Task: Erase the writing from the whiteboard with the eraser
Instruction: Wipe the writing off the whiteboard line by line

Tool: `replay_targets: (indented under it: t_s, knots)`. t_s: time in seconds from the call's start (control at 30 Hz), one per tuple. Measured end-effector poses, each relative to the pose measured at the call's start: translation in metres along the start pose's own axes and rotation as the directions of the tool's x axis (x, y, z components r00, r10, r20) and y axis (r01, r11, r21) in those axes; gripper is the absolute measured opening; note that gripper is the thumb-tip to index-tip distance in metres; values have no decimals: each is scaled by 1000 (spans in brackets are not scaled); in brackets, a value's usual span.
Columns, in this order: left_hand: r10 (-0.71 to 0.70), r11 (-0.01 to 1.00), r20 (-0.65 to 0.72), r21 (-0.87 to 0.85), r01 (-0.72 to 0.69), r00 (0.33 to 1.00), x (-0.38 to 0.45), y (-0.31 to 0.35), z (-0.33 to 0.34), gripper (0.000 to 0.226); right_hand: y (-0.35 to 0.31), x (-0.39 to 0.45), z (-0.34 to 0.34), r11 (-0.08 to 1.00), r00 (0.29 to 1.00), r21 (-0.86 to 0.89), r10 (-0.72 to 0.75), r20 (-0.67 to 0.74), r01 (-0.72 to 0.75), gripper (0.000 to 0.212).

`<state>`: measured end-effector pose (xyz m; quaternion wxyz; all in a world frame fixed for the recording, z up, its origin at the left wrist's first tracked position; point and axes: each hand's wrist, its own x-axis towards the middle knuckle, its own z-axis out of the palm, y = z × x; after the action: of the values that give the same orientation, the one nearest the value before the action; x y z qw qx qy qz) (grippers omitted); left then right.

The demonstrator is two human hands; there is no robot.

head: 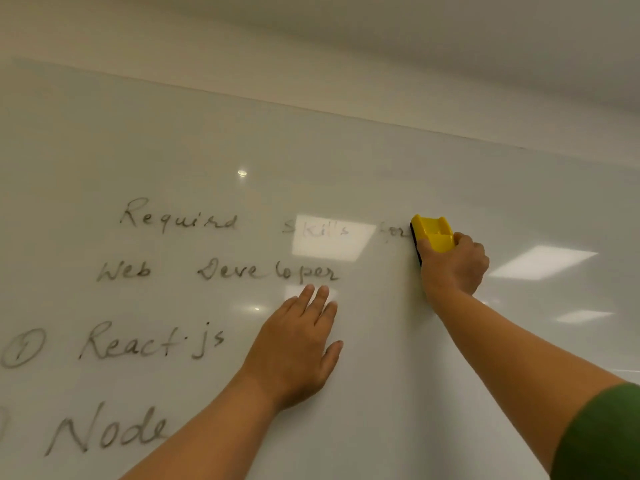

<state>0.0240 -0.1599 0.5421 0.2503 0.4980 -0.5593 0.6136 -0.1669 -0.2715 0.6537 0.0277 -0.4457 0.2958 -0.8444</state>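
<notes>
One whiteboard [450,188] fills nearly the whole view, seen from close up and slightly below, with a strip of wall above its top edge. One eraser [434,233] is in view, yellow-backed with a dark felt face, and two bare hands reach up to the board.

Five lines of dark handwriting [180,220] remain: "Required skills for", then "Web Developer", then a circled 1 with "React.js", then "Node", cut off by the left forearm. Bright ceiling-light reflections wash out part of "skills".

The right hand [453,268] is closed around the lower part of the eraser, fingers curled over its yellow back and thumb on its left side. The eraser's felt face is pressed to the board just right of the word "for", at the end of the top line. The right arm stretches up from the lower right, a green sleeve [602,434] at its upper part.

The left hand [298,348] lies flat on the board below "Developer", fingers straight and close together, thumb set apart to the right. It holds nothing.
</notes>
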Motion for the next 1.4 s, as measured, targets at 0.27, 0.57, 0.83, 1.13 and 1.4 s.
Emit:
replay_targets:
  t_s: [0.27, 0.57, 0.83, 1.13, 1.4]
  knots:
    - [-19, 998, -45, 54, 22, 999, 7, 1, 0, 52, -12, 7, 18, 964, 959, 85, -259, 114, 250, 62]
    - [-53, 999, -43, 10, 53, 998, 9, 1, -2, 47, -22, 20, 23, 960, 957, 58, -280, 82, 276, 61]
    - [-60, 996, -14, 68, 61, 998, 3, 5, 1, 53, -12, 2, 22, 879, 861, 130, -476, 181, 459, 64]
    - [11, 995, -4, 96, -11, 1000, 1, -2, 0, 55, -49, -20, 48, 877, 864, 130, -478, 159, 462, 64]
    - [95, 995, 178, 22, -101, 979, -9, -15, 4, 76, -36, -7, 33, 892, 870, 127, -451, 198, 434, 65]
